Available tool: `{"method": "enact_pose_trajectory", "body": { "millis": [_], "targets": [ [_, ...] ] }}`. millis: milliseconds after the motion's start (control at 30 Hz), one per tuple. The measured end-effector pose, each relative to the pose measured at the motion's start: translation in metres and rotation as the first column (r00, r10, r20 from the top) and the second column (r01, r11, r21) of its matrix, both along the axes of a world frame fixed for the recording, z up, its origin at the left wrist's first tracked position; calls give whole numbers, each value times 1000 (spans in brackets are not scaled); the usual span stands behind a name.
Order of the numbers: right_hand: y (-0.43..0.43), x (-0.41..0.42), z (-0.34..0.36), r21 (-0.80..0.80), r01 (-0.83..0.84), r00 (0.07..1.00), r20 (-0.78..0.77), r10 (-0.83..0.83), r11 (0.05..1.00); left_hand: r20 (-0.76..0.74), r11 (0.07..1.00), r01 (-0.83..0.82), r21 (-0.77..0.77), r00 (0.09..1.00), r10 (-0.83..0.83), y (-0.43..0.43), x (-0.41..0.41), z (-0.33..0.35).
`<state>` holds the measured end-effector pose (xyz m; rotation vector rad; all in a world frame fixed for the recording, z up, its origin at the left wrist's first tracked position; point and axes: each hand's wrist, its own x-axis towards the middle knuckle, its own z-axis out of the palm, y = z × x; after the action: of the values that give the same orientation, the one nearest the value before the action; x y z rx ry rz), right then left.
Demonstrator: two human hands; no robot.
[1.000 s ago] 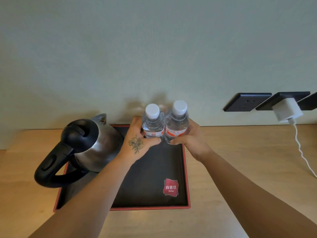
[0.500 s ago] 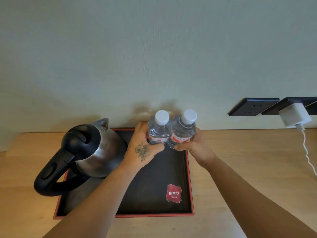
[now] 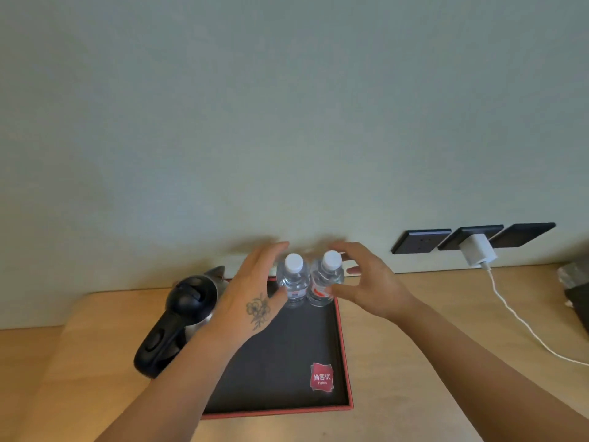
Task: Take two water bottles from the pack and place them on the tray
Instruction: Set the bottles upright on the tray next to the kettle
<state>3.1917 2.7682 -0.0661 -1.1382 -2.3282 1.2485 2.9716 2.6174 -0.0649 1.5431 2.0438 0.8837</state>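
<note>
Both hands spread open beside two bottles with blurry, seemingly red-printed labels, on the tray marked 尚客优 Hotels

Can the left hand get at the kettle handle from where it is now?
Probably yes. The left hand is open beside the bottles, and the kettle handle lies just to its left, facing the person, with nothing between them.

Kettle body behind left forearm; dark objects cropped right.
</note>
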Motion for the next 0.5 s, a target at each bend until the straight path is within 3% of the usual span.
{"method": "enact_pose_trajectory", "body": {
  "millis": [167,300,500],
  "targets": [
    [-7,-9,30,39,-45,994,98,41,998,-164,980,199,-24,966,-200,13,4,46],
    [-12,-12,41,6,-47,984,170,45,999,-127,984,160,-75,977,-169,12,13,55],
    [-16,-17,42,4,-33,978,208,31,999,-231,984,81,-157,966,-116,19,9,52]
  ]
}}
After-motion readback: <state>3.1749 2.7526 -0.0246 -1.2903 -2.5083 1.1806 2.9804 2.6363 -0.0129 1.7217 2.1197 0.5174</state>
